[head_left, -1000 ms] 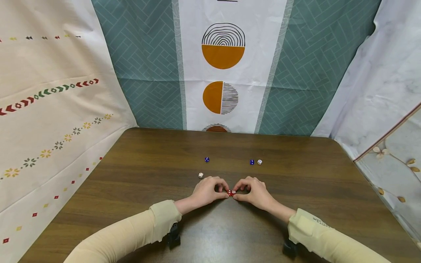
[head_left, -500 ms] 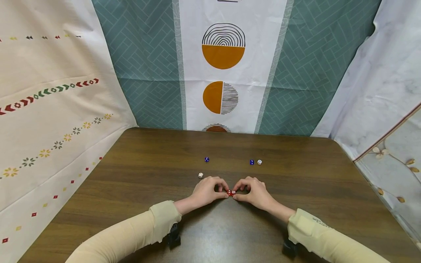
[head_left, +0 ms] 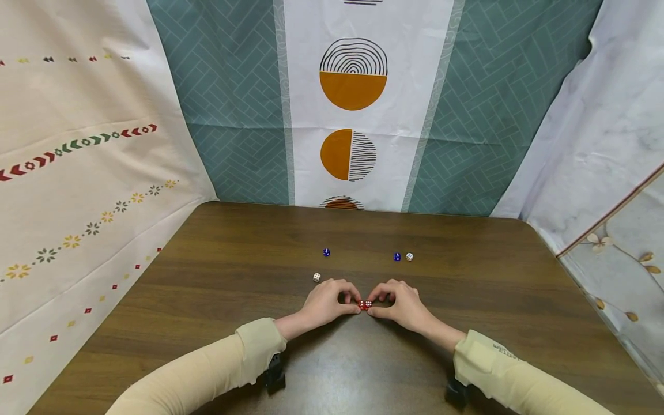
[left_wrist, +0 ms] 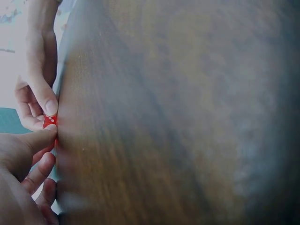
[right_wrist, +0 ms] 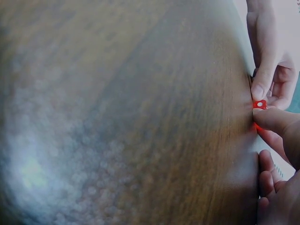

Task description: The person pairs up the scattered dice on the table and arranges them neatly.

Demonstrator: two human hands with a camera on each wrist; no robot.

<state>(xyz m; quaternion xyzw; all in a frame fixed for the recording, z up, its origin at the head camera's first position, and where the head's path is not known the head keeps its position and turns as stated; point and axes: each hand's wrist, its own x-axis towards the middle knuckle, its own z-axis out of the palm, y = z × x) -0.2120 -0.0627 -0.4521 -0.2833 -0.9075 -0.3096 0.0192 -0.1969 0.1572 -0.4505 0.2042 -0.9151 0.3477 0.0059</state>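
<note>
Two red dice sit side by side at the middle of the table. My left hand [head_left: 328, 302] pinches the left red die [head_left: 361, 303] between thumb and fingertips. From the other side, my right hand [head_left: 400, 303] pinches the right red die [head_left: 369, 304] the same way. In the left wrist view a red die [left_wrist: 50, 120] with white pips shows between the two thumbs. The right wrist view has red [right_wrist: 259, 104] at the same spot, close over the wood. Fingertips cover much of both dice.
A white die [head_left: 317, 277] lies just beyond my left hand, with a blue die [head_left: 326, 252] farther back. Behind my right hand another blue die [head_left: 397, 256] stands beside a white die [head_left: 409, 256]. Fabric hangings [head_left: 233, 144] border the brown table [head_left: 233, 248].
</note>
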